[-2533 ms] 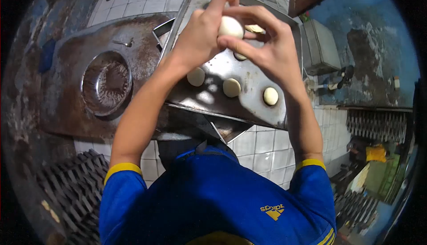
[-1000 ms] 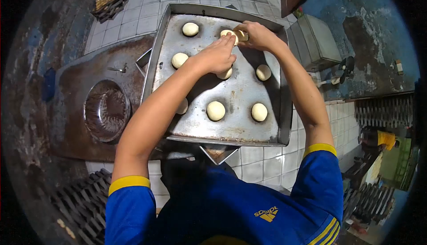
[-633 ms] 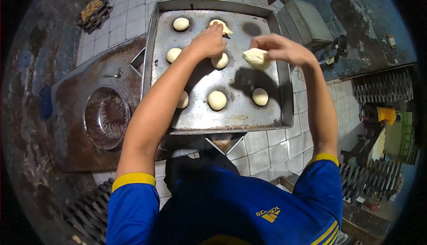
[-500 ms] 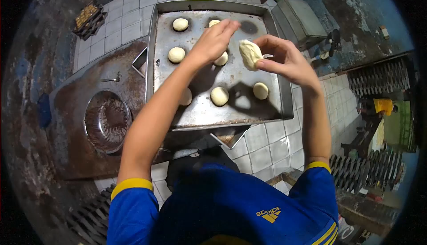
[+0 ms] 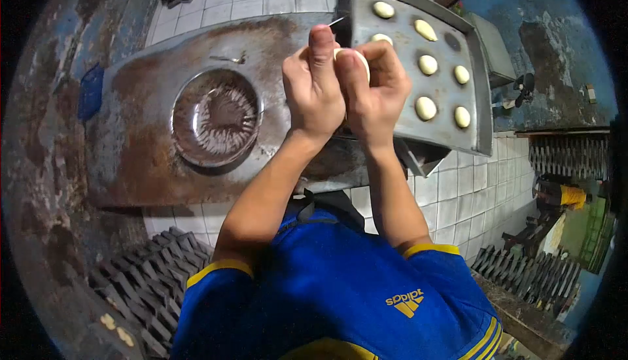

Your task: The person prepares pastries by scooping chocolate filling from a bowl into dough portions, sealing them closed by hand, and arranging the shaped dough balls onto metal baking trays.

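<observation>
A piece of pale dough (image 5: 361,64) is held between my two hands above the table, mostly hidden by the fingers. My right hand (image 5: 376,92) is closed round it, with the thumb on top. Pressed against its left side, my left hand (image 5: 314,92) has curled fingers and its thumb pointing up; its grip on the dough is partly hidden. To the right, a metal baking tray (image 5: 451,136) bears several dough balls (image 5: 428,65) in spaced rows. One dough piece (image 5: 425,30) there is longer and pointed.
A round metal bowl (image 5: 219,118) with residue inside stands on the stained metal table (image 5: 137,137), left of my hands. Behind it lies a small metal utensil (image 5: 229,59). A blue object (image 5: 91,92) is at the table's left end. Far right, a person in yellow (image 5: 573,196) is visible.
My hands have moved left from above the tray and come together round the dough. The view has shifted, so the tray now appears farther right.
</observation>
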`<action>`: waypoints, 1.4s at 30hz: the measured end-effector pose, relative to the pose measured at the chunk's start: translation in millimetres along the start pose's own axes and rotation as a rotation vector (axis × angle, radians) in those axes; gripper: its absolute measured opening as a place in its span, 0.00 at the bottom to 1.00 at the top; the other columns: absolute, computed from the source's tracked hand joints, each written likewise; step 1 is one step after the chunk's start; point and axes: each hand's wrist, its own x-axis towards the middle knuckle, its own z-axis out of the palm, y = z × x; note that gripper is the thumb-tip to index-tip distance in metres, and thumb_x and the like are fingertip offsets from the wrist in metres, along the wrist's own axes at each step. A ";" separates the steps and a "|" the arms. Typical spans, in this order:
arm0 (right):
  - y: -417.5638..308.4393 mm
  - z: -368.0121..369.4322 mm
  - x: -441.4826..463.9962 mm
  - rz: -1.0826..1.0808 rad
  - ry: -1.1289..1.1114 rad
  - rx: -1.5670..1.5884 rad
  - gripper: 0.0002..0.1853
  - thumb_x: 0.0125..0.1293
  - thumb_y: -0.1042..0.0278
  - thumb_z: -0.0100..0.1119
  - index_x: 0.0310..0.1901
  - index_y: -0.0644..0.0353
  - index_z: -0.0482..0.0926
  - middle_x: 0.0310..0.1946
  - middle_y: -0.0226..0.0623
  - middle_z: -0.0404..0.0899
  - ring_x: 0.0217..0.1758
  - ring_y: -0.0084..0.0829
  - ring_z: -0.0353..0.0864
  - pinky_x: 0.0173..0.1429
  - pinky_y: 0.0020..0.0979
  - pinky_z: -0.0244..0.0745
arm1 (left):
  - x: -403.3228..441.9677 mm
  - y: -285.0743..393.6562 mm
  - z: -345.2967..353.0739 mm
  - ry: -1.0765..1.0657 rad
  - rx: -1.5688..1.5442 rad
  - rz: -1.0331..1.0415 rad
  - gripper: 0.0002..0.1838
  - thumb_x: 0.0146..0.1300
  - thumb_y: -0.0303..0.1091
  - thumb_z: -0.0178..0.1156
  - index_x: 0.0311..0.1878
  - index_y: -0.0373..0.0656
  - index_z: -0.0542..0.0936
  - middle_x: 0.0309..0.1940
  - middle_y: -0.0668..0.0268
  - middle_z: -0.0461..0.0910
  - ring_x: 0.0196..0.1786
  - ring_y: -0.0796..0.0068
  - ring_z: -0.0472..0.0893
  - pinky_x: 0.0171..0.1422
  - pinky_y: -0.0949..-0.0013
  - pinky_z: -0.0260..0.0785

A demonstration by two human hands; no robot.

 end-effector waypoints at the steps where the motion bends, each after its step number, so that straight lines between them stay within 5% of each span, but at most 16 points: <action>1: 0.2 15.3 0.1 0.029 -0.046 0.035 0.11 0.70 0.67 0.75 0.39 0.66 0.83 0.31 0.30 0.86 0.34 0.18 0.80 0.40 0.23 0.76 | -0.6 4.9 -18.3 0.023 -0.113 -0.109 0.36 0.83 0.65 0.42 0.27 0.44 0.73 0.25 0.75 0.71 0.30 0.84 0.68 0.33 0.72 0.59; 4: 0.3 55.6 -7.3 0.143 -0.145 0.170 0.11 0.70 0.66 0.75 0.37 0.67 0.85 0.30 0.31 0.87 0.32 0.17 0.81 0.38 0.22 0.76 | -1.5 10.9 -84.8 -0.138 -0.492 -0.270 0.32 0.82 0.65 0.44 0.31 0.46 0.71 0.27 0.80 0.66 0.33 0.88 0.64 0.35 0.77 0.55; 10: 3.0 113.8 -28.8 0.329 -0.296 0.167 0.12 0.72 0.66 0.73 0.35 0.67 0.87 0.27 0.29 0.86 0.26 0.12 0.77 0.28 0.19 0.67 | -20.3 -2.5 -164.6 -0.010 -0.150 -0.174 0.24 0.86 0.52 0.48 0.35 0.47 0.78 0.30 0.77 0.75 0.31 0.88 0.70 0.35 0.81 0.62; 12: 1.6 119.1 -29.6 0.412 -0.430 0.130 0.14 0.75 0.61 0.70 0.38 0.67 0.88 0.29 0.28 0.86 0.30 0.15 0.79 0.32 0.21 0.71 | -23.6 -1.9 -178.6 0.205 -0.243 -0.221 0.21 0.85 0.52 0.49 0.41 0.46 0.78 0.30 0.74 0.79 0.32 0.86 0.75 0.37 0.83 0.67; 14: -23.6 125.1 -32.4 0.608 -0.609 0.177 0.16 0.76 0.58 0.68 0.39 0.66 0.85 0.32 0.26 0.84 0.33 0.14 0.79 0.37 0.19 0.73 | -26.5 -11.4 -197.9 0.061 -0.564 -0.327 0.17 0.82 0.50 0.54 0.55 0.45 0.72 0.42 0.67 0.82 0.39 0.81 0.80 0.43 0.77 0.75; 16: -19.5 127.3 -38.6 0.545 -0.827 0.201 0.17 0.74 0.58 0.68 0.48 0.67 0.89 0.40 0.33 0.86 0.42 0.22 0.82 0.46 0.29 0.77 | -40.0 -58.1 -218.5 -0.219 -0.185 -0.204 0.15 0.77 0.46 0.60 0.52 0.45 0.73 0.50 0.63 0.81 0.47 0.79 0.82 0.49 0.74 0.78; 19: 31.8 123.8 -57.2 0.198 -0.828 -0.451 0.21 0.76 0.51 0.63 0.49 0.65 0.89 0.40 0.47 0.84 0.43 0.34 0.83 0.50 0.36 0.76 | -82.9 -76.6 -230.9 -0.248 -0.126 -0.210 0.16 0.65 0.33 0.71 0.53 0.42 0.79 0.46 0.64 0.84 0.49 0.68 0.84 0.53 0.66 0.78; 20: 54.3 121.6 -69.2 0.389 -0.746 -0.340 0.26 0.78 0.46 0.59 0.52 0.65 0.89 0.41 0.47 0.84 0.43 0.34 0.84 0.50 0.37 0.78 | -95.3 -88.9 -240.7 -0.292 0.196 0.021 0.16 0.64 0.31 0.71 0.53 0.41 0.81 0.44 0.63 0.85 0.48 0.64 0.85 0.51 0.65 0.78; 22: 125.1 103.0 -102.7 0.692 -0.656 -0.371 0.32 0.77 0.39 0.58 0.56 0.67 0.87 0.40 0.50 0.86 0.38 0.39 0.86 0.49 0.43 0.83 | -102.2 -90.5 -261.5 -0.402 0.359 -0.153 0.15 0.63 0.28 0.71 0.52 0.40 0.82 0.41 0.59 0.86 0.45 0.61 0.87 0.50 0.63 0.79; 24: 222.1 68.7 -173.9 0.604 -0.749 -0.695 0.34 0.73 0.36 0.62 0.50 0.69 0.87 0.45 0.60 0.88 0.47 0.60 0.89 0.47 0.51 0.85 | -123.9 -106.5 -279.6 -0.250 0.535 -0.252 0.16 0.62 0.27 0.71 0.53 0.39 0.82 0.39 0.58 0.87 0.43 0.61 0.88 0.49 0.63 0.79; 26: 281.4 42.0 -253.7 0.640 -1.010 -1.194 0.27 0.74 0.43 0.63 0.44 0.68 0.85 0.49 0.58 0.87 0.52 0.63 0.87 0.58 0.54 0.83 | -149.3 -128.0 -312.0 -0.216 0.557 -0.334 0.16 0.64 0.23 0.68 0.55 0.38 0.82 0.43 0.58 0.88 0.47 0.64 0.87 0.55 0.65 0.78; 28: 322.5 8.1 -315.4 0.574 -0.992 -1.122 0.20 0.78 0.55 0.57 0.54 0.67 0.80 0.55 0.60 0.83 0.57 0.61 0.85 0.56 0.56 0.83 | -186.8 -158.8 -356.1 -0.054 0.537 -0.333 0.17 0.64 0.22 0.67 0.56 0.37 0.81 0.45 0.59 0.88 0.49 0.65 0.87 0.59 0.65 0.78; 30: 326.7 3.3 -342.4 0.369 -0.943 -1.059 0.15 0.81 0.64 0.52 0.60 0.64 0.72 0.53 0.59 0.81 0.50 0.65 0.84 0.53 0.60 0.80 | -200.0 -155.2 -393.0 0.045 0.536 -0.518 0.17 0.65 0.22 0.66 0.57 0.37 0.80 0.45 0.58 0.87 0.49 0.65 0.87 0.59 0.65 0.78; 32: 300.7 23.5 -327.6 0.401 -1.059 -0.897 0.15 0.80 0.64 0.52 0.60 0.64 0.71 0.53 0.60 0.80 0.51 0.65 0.83 0.53 0.60 0.79 | -223.8 -162.8 -431.2 0.138 0.517 -0.709 0.18 0.65 0.22 0.65 0.58 0.36 0.79 0.46 0.58 0.87 0.50 0.64 0.87 0.60 0.65 0.78; 36: 239.7 114.5 -234.3 0.332 -1.010 -0.726 0.17 0.79 0.62 0.55 0.60 0.64 0.69 0.52 0.62 0.80 0.53 0.67 0.81 0.53 0.58 0.77 | -235.9 -178.6 -474.9 -0.075 0.866 -0.464 0.13 0.65 0.24 0.64 0.53 0.37 0.82 0.46 0.59 0.88 0.50 0.65 0.87 0.59 0.64 0.77; 42: 335.7 224.7 -198.8 0.166 -1.001 -0.771 0.22 0.72 0.77 0.46 0.66 0.69 0.68 0.53 0.71 0.79 0.54 0.65 0.83 0.60 0.57 0.78 | -240.1 -167.9 -462.4 0.301 0.476 -0.887 0.16 0.61 0.19 0.64 0.53 0.38 0.82 0.47 0.60 0.88 0.52 0.66 0.86 0.58 0.64 0.76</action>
